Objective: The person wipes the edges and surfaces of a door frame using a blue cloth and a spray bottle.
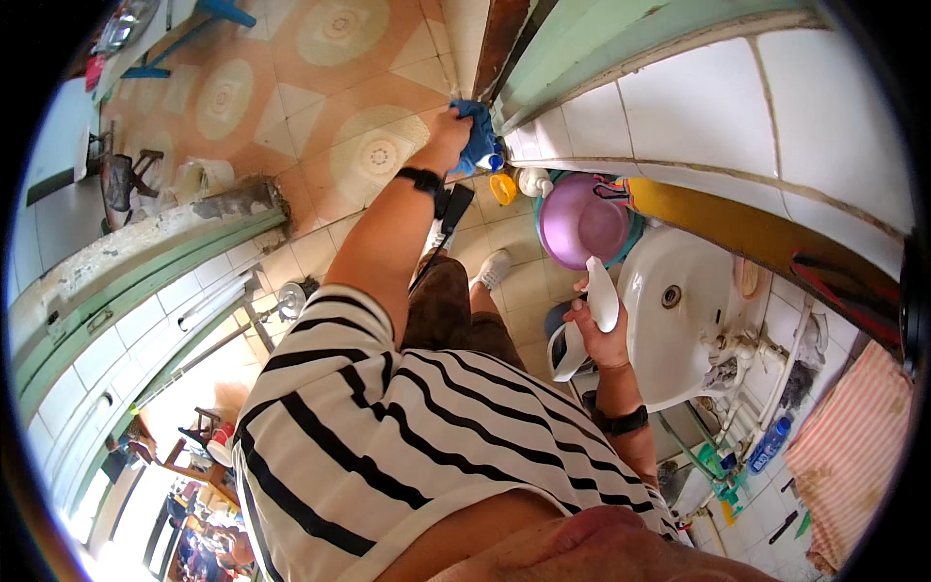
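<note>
My left hand reaches forward and grips a blue cloth against the lower part of the door frame. Just below the cloth is a container with a blue cap, partly covered. In my right hand, beside the washbasin, is a smooth white elongated plastic object; its exact kind cannot be told. Another white piece shows under that hand, and whether the two are joined is unclear. Both wrists wear dark bands.
A purple basin sits in a teal one near a white pump bottle and a yellow round lid or cup. White tiled wall rises at right. Pipes, a blue bottle and a striped cloth lie beyond the washbasin.
</note>
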`<act>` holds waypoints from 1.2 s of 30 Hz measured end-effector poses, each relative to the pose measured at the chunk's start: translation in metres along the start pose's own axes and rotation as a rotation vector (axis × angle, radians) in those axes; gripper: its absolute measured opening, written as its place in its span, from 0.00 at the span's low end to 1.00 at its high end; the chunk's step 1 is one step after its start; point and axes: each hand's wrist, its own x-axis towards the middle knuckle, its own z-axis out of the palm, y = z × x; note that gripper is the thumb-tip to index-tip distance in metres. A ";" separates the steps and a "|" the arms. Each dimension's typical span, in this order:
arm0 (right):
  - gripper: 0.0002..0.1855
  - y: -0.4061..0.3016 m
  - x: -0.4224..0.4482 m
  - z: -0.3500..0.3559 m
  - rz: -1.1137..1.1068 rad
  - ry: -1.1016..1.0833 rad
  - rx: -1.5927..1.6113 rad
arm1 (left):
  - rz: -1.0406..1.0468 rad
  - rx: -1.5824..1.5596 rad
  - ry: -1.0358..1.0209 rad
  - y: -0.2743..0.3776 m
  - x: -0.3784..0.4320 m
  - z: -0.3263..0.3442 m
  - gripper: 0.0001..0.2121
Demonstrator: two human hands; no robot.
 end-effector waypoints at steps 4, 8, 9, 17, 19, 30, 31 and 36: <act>0.21 0.012 -0.005 -0.007 0.081 0.042 -0.038 | 0.013 0.779 -0.007 0.004 0.030 0.031 0.10; 0.21 0.030 -0.006 -0.008 0.071 0.036 0.052 | 0.006 0.410 0.118 0.032 0.031 0.042 0.10; 0.20 0.031 -0.006 -0.008 0.095 0.046 0.046 | 0.031 0.337 0.123 0.043 0.013 0.044 0.10; 0.19 0.019 0.007 0.000 0.051 0.020 0.082 | 0.661 0.167 -0.025 0.197 -0.119 0.059 0.07; 0.18 0.022 0.010 0.003 0.039 0.045 0.004 | 0.747 0.178 -0.047 0.195 -0.127 0.052 0.07; 0.24 0.024 0.026 0.020 -0.044 -0.090 -0.154 | -0.585 -0.595 0.093 0.046 -0.226 -0.045 0.16; 0.25 0.026 0.030 0.021 -0.069 -0.104 -0.201 | -0.664 -0.604 0.091 0.044 -0.245 -0.046 0.17; 0.30 0.042 0.067 0.055 -0.208 -0.097 -0.320 | -0.747 -0.658 -0.055 -0.013 -0.293 -0.065 0.17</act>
